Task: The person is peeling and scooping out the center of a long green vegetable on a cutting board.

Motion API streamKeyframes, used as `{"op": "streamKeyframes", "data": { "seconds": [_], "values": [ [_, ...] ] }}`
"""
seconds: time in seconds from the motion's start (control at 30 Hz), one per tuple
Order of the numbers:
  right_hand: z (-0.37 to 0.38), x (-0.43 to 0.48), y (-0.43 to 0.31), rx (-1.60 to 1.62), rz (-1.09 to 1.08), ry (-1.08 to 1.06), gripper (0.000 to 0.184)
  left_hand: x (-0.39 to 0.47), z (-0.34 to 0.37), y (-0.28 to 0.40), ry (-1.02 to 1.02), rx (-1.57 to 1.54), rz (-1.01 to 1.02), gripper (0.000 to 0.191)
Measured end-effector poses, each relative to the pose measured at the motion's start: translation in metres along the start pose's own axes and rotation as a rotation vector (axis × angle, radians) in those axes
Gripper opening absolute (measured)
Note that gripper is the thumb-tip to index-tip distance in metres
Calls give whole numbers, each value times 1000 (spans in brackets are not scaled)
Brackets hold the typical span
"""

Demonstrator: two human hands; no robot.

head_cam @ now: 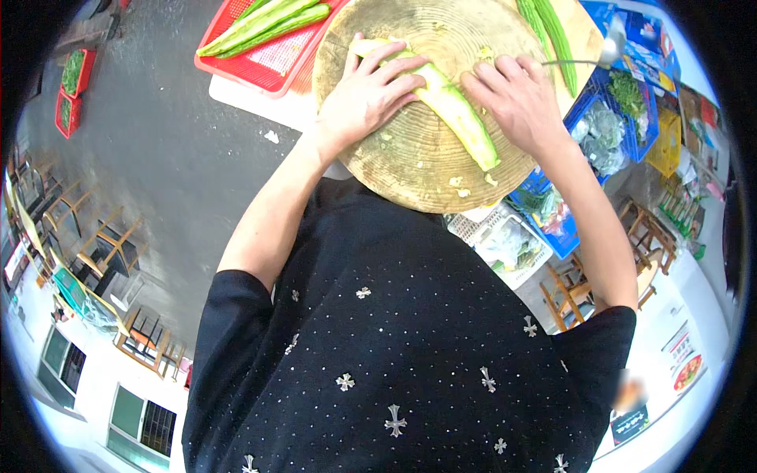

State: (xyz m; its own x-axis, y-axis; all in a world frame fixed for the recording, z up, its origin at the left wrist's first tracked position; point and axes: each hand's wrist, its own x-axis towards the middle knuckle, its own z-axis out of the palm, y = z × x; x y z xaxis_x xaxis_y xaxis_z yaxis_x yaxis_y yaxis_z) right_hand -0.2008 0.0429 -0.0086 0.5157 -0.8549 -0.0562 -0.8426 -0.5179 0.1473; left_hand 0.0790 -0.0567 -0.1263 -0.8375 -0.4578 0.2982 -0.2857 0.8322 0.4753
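A halved green gourd (pixel 461 118), its pale cut side up, lies slantwise on a round wooden chopping block (pixel 390 171). My left hand (pixel 378 88) rests over its upper left end, fingers spread across it and gripping it. To the right of the gourd, my right hand (pixel 514 94) is curled round the handle of a metal spoon (pixel 612 44), whose bowl sticks out to the right past the block. Small pale scraps (pixel 458 186) are scattered on the wood. Whole ridged green gourds (pixel 556 38) lie beyond the block at the upper right.
A red plastic basket (pixel 284 77) with long ridged gourds (pixel 266 29) stands at the upper left. Blue crates (pixel 641 139) with leafy greens and bags, and a white basket (pixel 526 269), are at the right. Wooden chairs (pixel 565 295) stand farther off.
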Motion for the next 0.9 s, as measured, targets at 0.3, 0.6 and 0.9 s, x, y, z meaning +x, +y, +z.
{"op": "streamKeyframes", "data": {
  "seconds": [0.3,0.6,0.9],
  "values": [
    [-11,-93,-19,139,85,-235,41,-1,-3,-4,-9,-60,26,27],
    [-12,-59,-50,187,329,-112,45,-1,-15,7,43,-17,2,25],
    [-14,-122,-160,716,1057,40,44,25,-38,14,-111,31,1,47]
  ]
}}
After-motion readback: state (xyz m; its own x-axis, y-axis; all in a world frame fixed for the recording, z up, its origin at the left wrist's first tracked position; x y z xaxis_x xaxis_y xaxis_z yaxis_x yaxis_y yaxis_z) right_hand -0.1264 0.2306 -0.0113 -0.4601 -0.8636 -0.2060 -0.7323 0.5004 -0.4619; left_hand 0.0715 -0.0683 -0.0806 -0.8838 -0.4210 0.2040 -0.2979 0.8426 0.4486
